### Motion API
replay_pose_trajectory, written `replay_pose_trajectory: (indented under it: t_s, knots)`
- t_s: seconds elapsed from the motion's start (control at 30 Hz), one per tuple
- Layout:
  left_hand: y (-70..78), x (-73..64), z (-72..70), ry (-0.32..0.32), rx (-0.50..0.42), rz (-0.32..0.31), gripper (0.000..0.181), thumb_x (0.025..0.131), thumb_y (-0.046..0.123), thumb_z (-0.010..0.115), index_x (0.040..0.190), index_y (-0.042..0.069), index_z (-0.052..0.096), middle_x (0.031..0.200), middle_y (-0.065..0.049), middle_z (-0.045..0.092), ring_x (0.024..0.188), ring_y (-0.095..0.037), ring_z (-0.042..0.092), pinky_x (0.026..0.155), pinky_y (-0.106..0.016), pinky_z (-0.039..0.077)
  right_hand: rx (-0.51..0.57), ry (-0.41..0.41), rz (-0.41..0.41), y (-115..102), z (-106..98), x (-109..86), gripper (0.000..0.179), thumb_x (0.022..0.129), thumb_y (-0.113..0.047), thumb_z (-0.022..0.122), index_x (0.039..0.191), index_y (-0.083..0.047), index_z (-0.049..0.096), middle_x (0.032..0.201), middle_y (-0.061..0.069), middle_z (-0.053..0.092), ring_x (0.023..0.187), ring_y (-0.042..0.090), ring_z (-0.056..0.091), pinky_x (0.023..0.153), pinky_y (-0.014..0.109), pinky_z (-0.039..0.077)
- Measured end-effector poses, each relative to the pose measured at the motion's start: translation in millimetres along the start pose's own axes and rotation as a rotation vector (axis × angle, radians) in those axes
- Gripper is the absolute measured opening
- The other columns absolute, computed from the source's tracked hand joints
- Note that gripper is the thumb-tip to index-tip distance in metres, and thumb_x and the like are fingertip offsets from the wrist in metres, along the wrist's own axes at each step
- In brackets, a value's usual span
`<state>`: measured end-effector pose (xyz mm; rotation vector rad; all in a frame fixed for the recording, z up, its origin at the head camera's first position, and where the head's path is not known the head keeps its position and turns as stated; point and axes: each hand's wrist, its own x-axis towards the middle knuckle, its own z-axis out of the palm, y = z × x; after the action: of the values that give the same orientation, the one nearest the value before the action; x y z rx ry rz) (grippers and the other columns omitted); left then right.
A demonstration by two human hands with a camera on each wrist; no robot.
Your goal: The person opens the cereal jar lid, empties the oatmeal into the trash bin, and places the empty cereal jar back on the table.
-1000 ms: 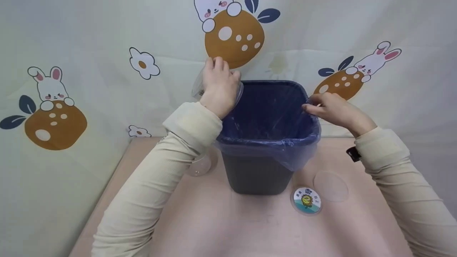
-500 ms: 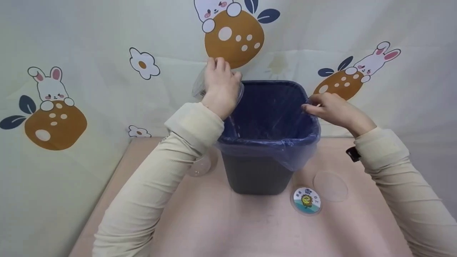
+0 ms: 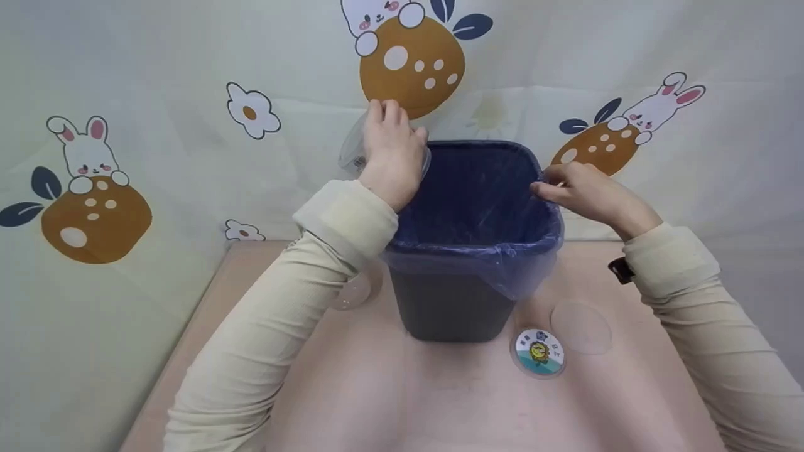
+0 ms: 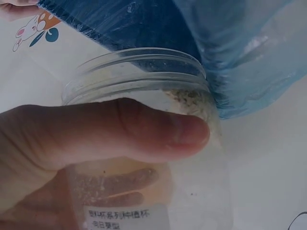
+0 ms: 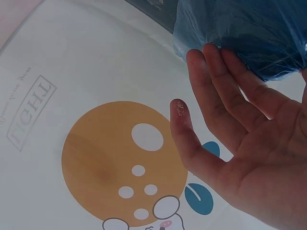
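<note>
My left hand (image 3: 394,154) grips a clear plastic jar (image 4: 192,191) by its side, tipped at the left rim of a dark trash bin (image 3: 455,307). Its mouth faces the blue bag lining the bin. Brownish crumbly bits (image 4: 192,100) cling inside the jar near its neck, and a printed label (image 4: 127,218) is on its wall. My right hand (image 3: 593,191) holds the bin's right rim through the trash bag (image 3: 521,276). In the right wrist view, the outer fingers lie against the bag's outside; the thumb is mostly out of frame.
A round disc (image 3: 539,353) with a cartoon sunflower lies in front of the bin, beside a thin clear disc (image 3: 581,328). Left of the bin is a clear rounded plastic piece (image 3: 353,294), partly behind my sleeve. A printed cloth (image 3: 157,75) hangs behind the pink table (image 3: 452,402).
My left hand and the jar have shifted slightly to the right. A pale streak below the jar inside the bin no longer shows. The right hand has stayed in place.
</note>
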<state>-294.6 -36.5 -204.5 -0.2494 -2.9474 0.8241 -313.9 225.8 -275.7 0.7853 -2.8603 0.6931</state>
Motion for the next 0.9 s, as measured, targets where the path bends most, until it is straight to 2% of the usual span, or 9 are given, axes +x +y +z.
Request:
replay_pose_trajectory:
  t_s: [0.57, 0.9]
  knots:
    - [6.8, 0.7, -1.9, -0.034, 0.083, 0.032, 0.041, 0.103, 0.017, 0.035, 0.144, 0.018, 0.038, 0.146, -0.019, 0.033, 0.134, -0.036, 0.021, 0.111, -0.047, 0.01, -0.002, -0.004, 0.002, 0.3, -0.3, -0.3, 0.029, 0.098, -0.023, 0.055, 0.098, 0.002, 0.067, 0.088, 0.012, 0.068, 0.077, 0.025, 0.062, 0.07, 0.042, 0.047]
    - [13.2, 3.2, -2.7, -0.015, 0.104, 0.054, 0.041, 0.104, 0.018, 0.031, 0.144, 0.017, 0.041, 0.146, -0.017, 0.035, 0.132, -0.036, 0.023, 0.111, -0.048, 0.011, 0.001, -0.004, -0.016, 0.5, 0.0, -0.1, 0.029, 0.098, -0.023, 0.053, 0.099, 0.003, 0.068, 0.089, 0.014, 0.07, 0.078, 0.025, 0.063, 0.07, 0.042, 0.047]
